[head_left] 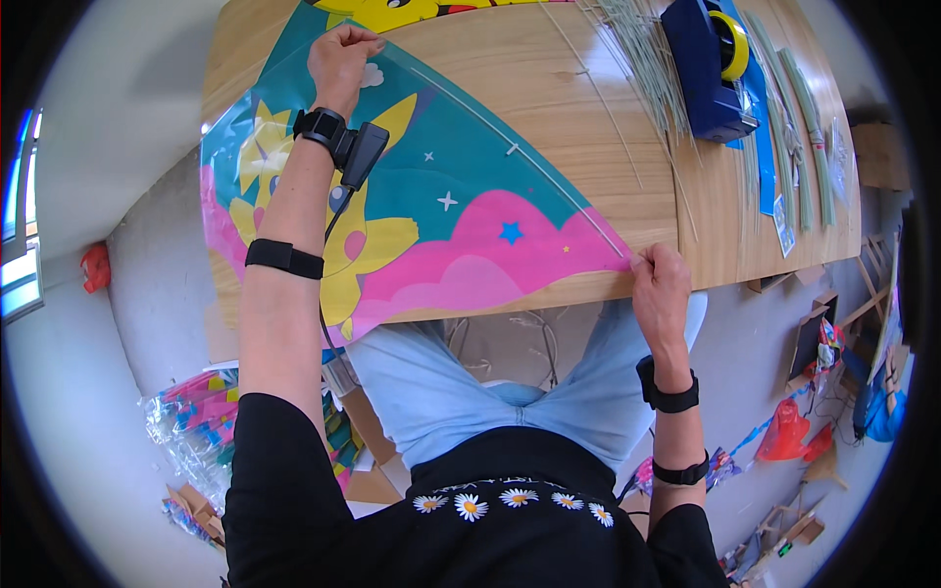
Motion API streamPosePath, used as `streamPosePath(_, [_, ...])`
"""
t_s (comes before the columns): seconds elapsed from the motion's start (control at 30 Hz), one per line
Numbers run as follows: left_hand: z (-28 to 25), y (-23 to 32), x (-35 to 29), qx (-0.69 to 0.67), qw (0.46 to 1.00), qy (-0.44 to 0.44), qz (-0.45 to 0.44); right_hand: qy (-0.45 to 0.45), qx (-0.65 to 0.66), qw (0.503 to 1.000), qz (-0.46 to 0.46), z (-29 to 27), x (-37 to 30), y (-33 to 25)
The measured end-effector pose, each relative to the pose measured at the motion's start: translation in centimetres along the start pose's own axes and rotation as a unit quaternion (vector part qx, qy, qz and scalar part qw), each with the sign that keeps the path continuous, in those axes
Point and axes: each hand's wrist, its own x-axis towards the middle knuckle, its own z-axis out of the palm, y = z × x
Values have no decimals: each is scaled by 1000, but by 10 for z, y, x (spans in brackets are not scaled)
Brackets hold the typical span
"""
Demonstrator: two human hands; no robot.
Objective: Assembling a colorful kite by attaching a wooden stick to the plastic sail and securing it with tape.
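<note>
A printed kite sheet (461,167) lies over the table's near left side, teal and pink with a yellow cartoon figure, clouds and stars. Along its right slanting edge runs a thin pale rod (564,186), with a small white tab (513,149) partway down. My left hand (341,67) is closed at the upper end of that edge, its fingertips pinching the sheet. At the lower right corner, by the table's front edge, my right hand (664,294) pinches the kite's tip between thumb and finger. The rod's upper end is hard to make out near my left fingers.
A blue tape dispenser (701,73) with a yellow roll (732,47) stands at the back right of the wooden table (627,220). Beside it lie many loose thin rods (637,59) and bundled green rods (809,118). Another printed sheet (421,12) is at the far edge.
</note>
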Motion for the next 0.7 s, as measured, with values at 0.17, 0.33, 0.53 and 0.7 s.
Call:
streamPosePath(0.17, [1,-1,-1,-24,1000,0,-13,7,-6,1000,-15,3,3,4])
streamPosePath(0.33, [4,-1,-2,21,1000,13,-18,-12,-16,1000,4,5,4,4])
streamPosePath(0.53, [4,3,-3,61,998,23,-14,-19,-8,1000,13,3,4,1])
streamPosePath(0.7, [4,3,-3,70,997,31,-25,-12,-2,1000,6,4,5,0])
